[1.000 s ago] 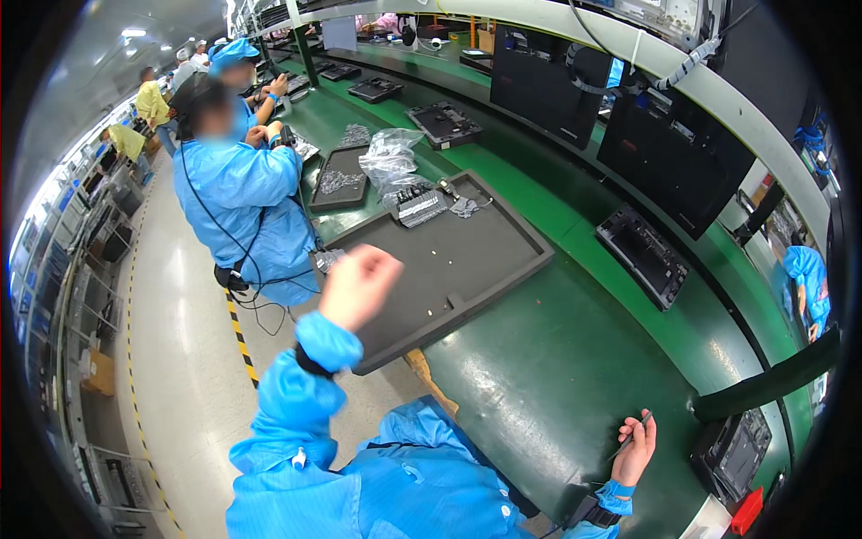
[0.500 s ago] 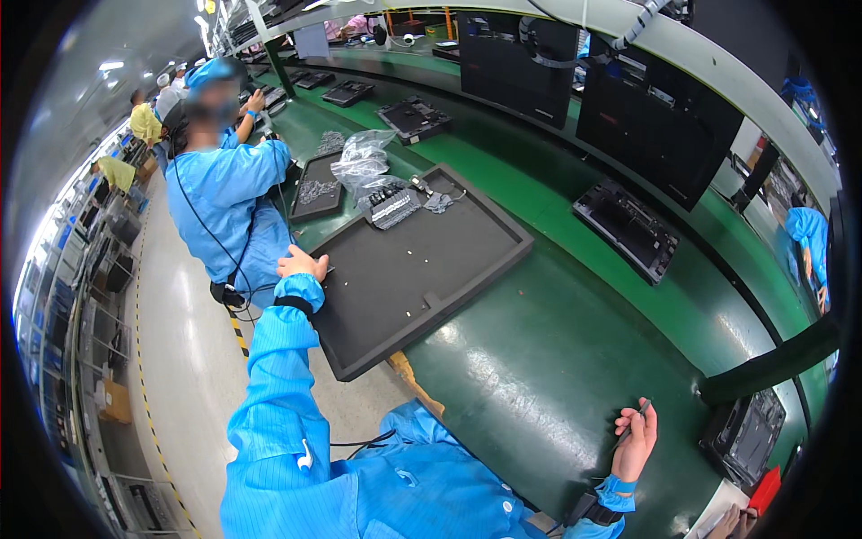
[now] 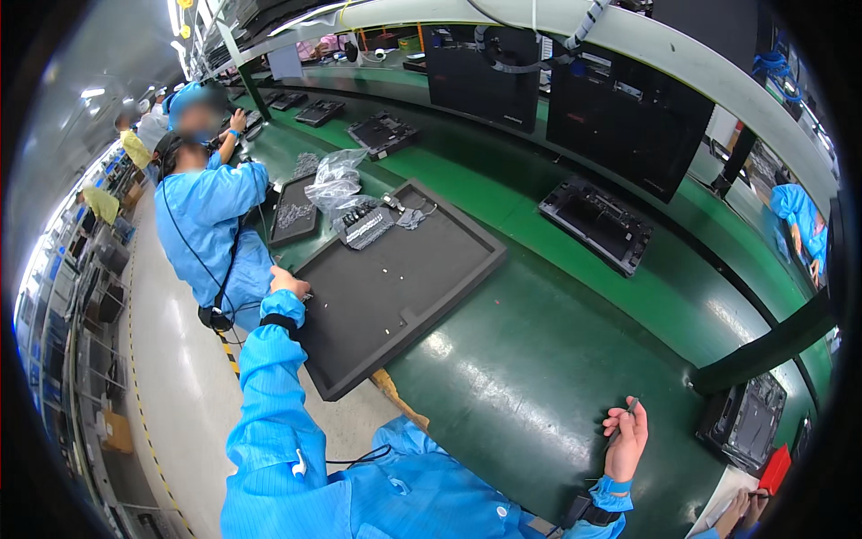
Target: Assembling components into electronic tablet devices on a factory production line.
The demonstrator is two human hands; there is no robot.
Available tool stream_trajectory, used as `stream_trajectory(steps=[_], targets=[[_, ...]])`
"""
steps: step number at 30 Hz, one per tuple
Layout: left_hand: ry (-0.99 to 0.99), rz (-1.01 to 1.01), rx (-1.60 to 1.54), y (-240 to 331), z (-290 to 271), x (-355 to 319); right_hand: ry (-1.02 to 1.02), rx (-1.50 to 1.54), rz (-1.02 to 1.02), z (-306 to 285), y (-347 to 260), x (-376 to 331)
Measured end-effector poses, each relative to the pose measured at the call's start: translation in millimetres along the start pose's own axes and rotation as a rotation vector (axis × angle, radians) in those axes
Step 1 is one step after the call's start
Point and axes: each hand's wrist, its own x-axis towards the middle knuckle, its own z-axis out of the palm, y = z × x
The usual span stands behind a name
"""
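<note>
**Operator:** Tray first. The big dark grey foam tray (image 3: pixel 395 287) lies flat on the green conveyor bench (image 3: pixel 557 359), one corner hanging off the near edge. My left hand (image 3: pixel 287 283) rests closed on its left rim, fingers curled over the edge.

**Observer:** How will it handle?

**Operator:** My guess is light but broad and a bit floppy, being foam. One hand at the rim would let it sag or pivot, so I'd want a grip on two opposite raised edges. The surface looks matte, not slippery.

**Observer:** What's inside?

**Operator:** Mostly bare floor with a few tiny pale specks, possibly screws; too small to say. At the far corner sit a clear plastic bag (image 3: pixel 337 180), a small black ribbed part (image 3: pixel 366 225) and some loose bits. Tilting would slide all that.

**Observer:** And the right hand?

**Operator:** My right hand (image 3: pixel 624 440) stands well apart from the tray, near the bench's near edge, fingers pinching a thin dark stick-like tool I can't identify.

**Observer:** Anything else holding parts?

**Operator:** A smaller dark tray (image 3: pixel 292 211) beyond, beside a co-worker in blue (image 3: pixel 211 225), with small pale pieces in it.
</note>
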Motion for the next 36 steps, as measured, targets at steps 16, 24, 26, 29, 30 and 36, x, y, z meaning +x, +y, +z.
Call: stream_trajectory(steps=[16,24,26,29,30,36], targets=[[-0.576,0.684,-0.464,150,37,-109,0.01,0.009,-0.011,0,0,2],[-0.676,0.822,-0.429,207,78,-137,0.0,0.061,-0.017,-5,8,5],[-0.657,0.863,-0.391,213,76,-143,-0.002,0.065,-0.004,-5,7,4],[-0.578,0.925,-0.294,218,77,-146,-0.006,0.064,-0.001,-7,9,5],[-0.526,0.95,-0.235,217,79,-146,-0.011,0.065,-0.002,-8,9,5],[-0.282,1.092,-0.309,210,94,-144,-0.006,0.045,-0.014,-10,13,7]])
